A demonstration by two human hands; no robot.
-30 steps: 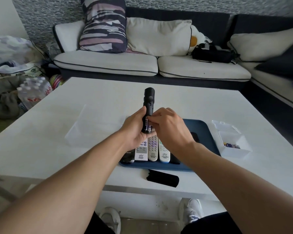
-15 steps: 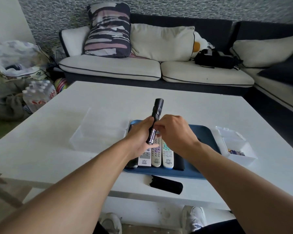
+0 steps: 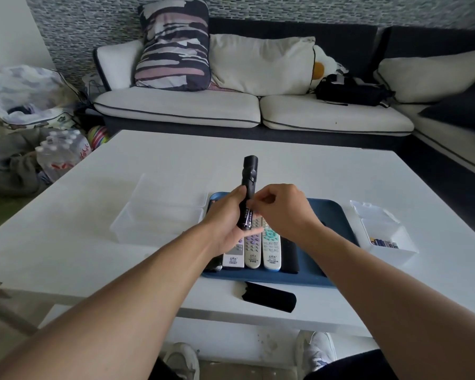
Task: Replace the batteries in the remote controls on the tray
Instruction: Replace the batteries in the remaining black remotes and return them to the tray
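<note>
Left hand (image 3: 228,223) grips slim black remote (image 3: 248,187) upright, battery bay exposed, batteries (image 3: 248,219) showing | right hand (image 3: 281,212) curled, fingertips at the bay, pinch unclear | beneath the fingers: blue tray (image 3: 332,215) of smooth plastic remotes | near edge: matte black cover (image 3: 269,297) on glossy white table (image 3: 148,160).

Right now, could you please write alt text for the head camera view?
A person's left hand holds a black remote upright above a blue tray of remotes while the right hand works at its exposed batteries. A black battery cover lies on the white table, beside a clear box of batteries.
</note>
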